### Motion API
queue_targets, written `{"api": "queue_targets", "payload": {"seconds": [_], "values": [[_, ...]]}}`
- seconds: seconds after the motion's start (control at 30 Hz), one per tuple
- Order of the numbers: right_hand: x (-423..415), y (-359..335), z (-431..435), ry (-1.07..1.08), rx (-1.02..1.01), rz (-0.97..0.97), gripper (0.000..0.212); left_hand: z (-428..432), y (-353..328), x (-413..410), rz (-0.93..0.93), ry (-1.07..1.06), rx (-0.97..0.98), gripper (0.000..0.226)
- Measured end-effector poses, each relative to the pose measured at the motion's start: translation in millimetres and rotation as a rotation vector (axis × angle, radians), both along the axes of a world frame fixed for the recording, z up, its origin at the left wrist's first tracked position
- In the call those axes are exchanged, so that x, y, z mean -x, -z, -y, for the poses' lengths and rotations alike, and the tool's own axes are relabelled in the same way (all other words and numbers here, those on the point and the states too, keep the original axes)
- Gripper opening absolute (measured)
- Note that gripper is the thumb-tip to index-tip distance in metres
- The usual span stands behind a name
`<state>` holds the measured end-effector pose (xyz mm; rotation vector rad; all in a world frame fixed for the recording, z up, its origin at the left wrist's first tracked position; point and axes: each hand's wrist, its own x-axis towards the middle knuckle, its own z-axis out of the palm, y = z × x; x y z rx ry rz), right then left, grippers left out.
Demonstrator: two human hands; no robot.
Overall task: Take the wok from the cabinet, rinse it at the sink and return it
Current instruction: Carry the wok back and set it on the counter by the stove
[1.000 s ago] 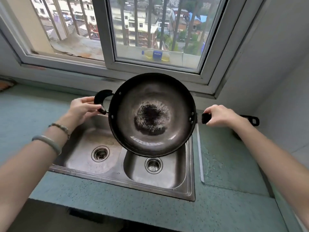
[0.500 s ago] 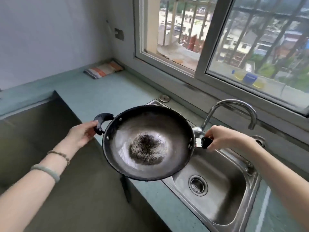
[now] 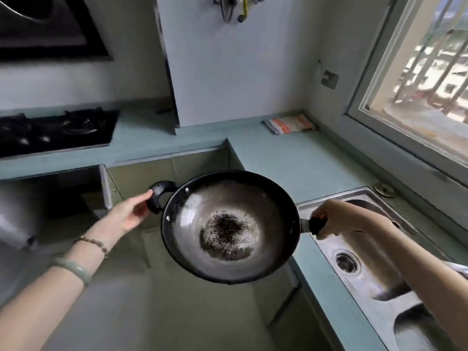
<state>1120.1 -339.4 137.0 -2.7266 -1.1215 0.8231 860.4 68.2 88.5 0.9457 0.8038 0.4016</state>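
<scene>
One wok [image 3: 228, 224], two handles, two grips, two bracelets, one two-basin sink [image 3: 364, 282], one two-burner hob [image 3: 55, 133]. The wok is held in the air over the floor [image 3: 152, 312], just left of the sink, its right rim overlapping the edge of the blue-green worktop [image 3: 291, 160] in this view. The left grip [image 3: 129, 216], a bare hand, is closed on the black loop handle [image 3: 158, 196], with the thumb on top and the fingers hidden beneath. The right grip [image 3: 339, 216] is curled fully round the straight handle [image 3: 315, 224], of which only a short black stub is seen. A beaded bracelet [image 3: 96, 243] and a pale green bangle [image 3: 76, 269] are worn on the left wrist. The worktop is L-shaped, carrying the hob at left and the sink at right, with a folded striped cloth [image 3: 288, 124] in the corner below a wall socket [image 3: 330, 79]. A black hood [image 3: 50, 26] is mounted above the hob, and a barred window [image 3: 417, 84] is set behind the sink. A cabinet [image 3: 71, 191] under the hob is seen open and dark. The wok's mouth is turned upward, tilted slightly towards the camera, with a dark speckled patch at its centre. Its long axis, handle to handle, runs left to right, the loop end lying somewhat farther from the viewer.
</scene>
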Motion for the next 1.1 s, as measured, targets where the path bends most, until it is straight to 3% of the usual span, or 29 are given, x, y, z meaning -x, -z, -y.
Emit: {"api": "queue_targets", "payload": {"seconds": [0.23,0.53,0.97,1.1], "values": [[22.2,3.2,-124.6,-0.119,0.032,-0.014,0.019,-79.4,-5.7,80.8,-0.026,-0.247,-0.048,0.013],[17.0,-4.1,-237.9,-0.275,0.063,-0.049,0.013,-152.3,7.0,109.5,-0.018,-0.455,0.067,0.007],[-83.4,7.0,-409.0,-0.346,0.094,-0.085,0.022,-299.0,30.6,24.5,-0.044,-0.529,0.112,0.006],[-122.6,8.9,-459.7,-0.349,0.076,-0.06,0.015,-345.6,32.5,-7.0,-0.038,-0.541,0.135,0.008]]}}
